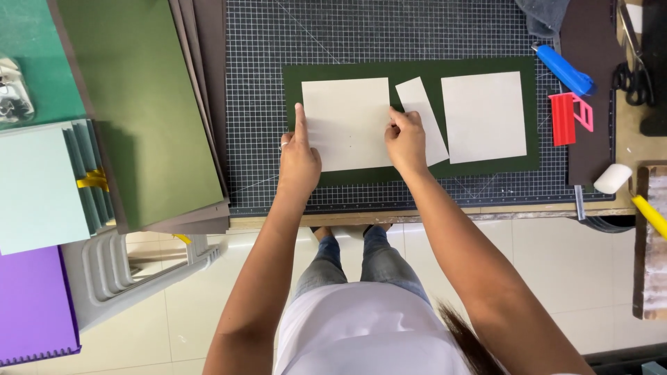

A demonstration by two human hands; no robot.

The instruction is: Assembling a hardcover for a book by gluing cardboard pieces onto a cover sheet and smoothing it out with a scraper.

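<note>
A dark green rectangular sheet of paper (410, 66) lies flat on a grey gridded cutting mat (347, 28) that covers the table, and three pale cream cardboard pieces rest on it in a row. The left hand (299, 156) presses the large cream square board (347, 135) at its left edge, index finger stretched straight along that edge and the other fingers curled loosely, gripping nothing. The right hand (406, 142) rests at the same board's right edge, its fingers bunched with the tips touching the board's edge, right beside the narrow, slanted cream strip (424, 104); whether they pinch the board or only push it I cannot tell. A second cream square board (484, 117) lies further right on the green sheet, apart from both hands. Off the mat's right side sit a blue utility knife (564, 69) and a red plastic tool (564, 118). A stack of green and brown sheets (146, 111) lies to the left.
</note>
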